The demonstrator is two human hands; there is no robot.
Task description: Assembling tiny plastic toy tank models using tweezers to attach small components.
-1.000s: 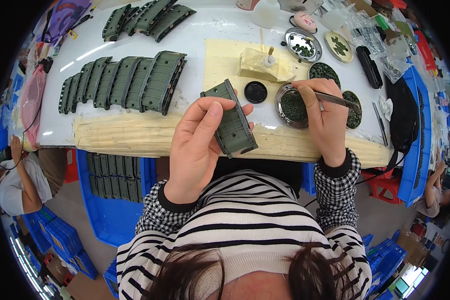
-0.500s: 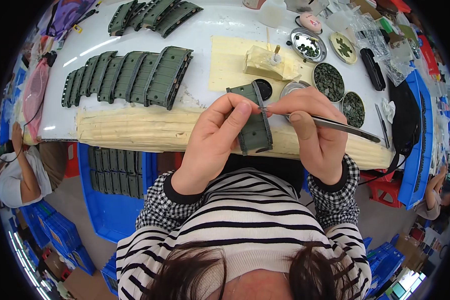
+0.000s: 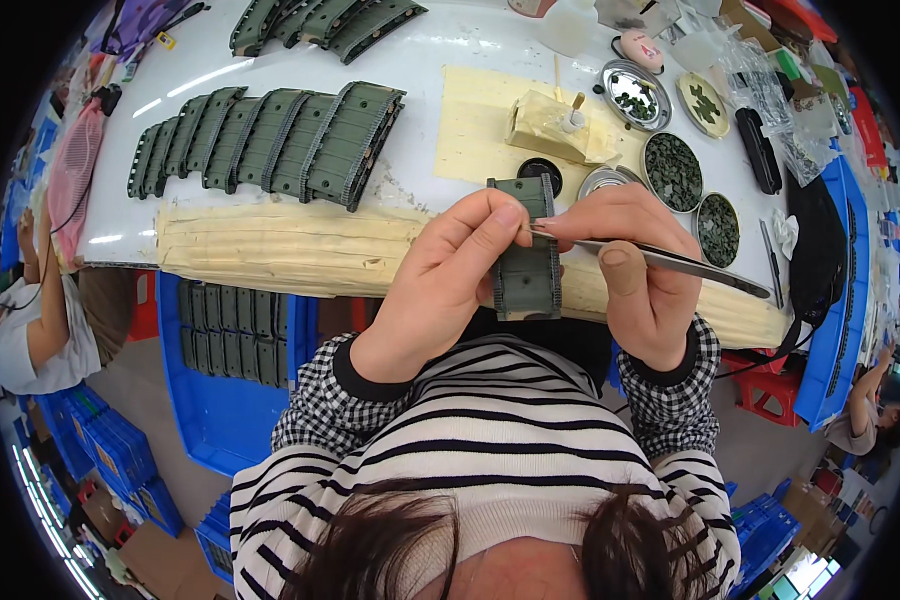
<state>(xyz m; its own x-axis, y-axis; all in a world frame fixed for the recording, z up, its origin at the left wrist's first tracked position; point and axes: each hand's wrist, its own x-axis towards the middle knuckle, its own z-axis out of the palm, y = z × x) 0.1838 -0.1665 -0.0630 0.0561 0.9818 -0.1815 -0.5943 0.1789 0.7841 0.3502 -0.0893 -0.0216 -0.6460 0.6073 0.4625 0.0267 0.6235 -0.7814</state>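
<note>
A dark green curved plastic panel [image 3: 526, 277] with toothed edges is gripped by my left hand [image 3: 437, 278], thumb and index finger pinched near its upper middle. My right hand [image 3: 642, 268] holds metal tweezers [image 3: 685, 265]. Their tip meets my left fingertips over the panel; any small piece there is too tiny to make out. Behind my hands are two round tins of small dark green pieces, a nearer tin [image 3: 718, 228] and a farther tin [image 3: 673, 170]. A small black round lid [image 3: 540, 176] lies just beyond the panel.
Rows of similar green panels [image 3: 270, 140] stand on the white table [image 3: 410, 150] at left. A taped block [image 3: 560, 128] sits on yellow paper. Metal dish [image 3: 637, 95], black case [image 3: 759, 150] and plastic bags are at right. Tape covers the table edge [image 3: 290, 250]. A blue crate [image 3: 220, 425] holds more panels below.
The panel has turned more upright and shifted slightly right, with my hands still at it. The tweezers stay in my right hand. The whole table view has shifted slightly right and up.
</note>
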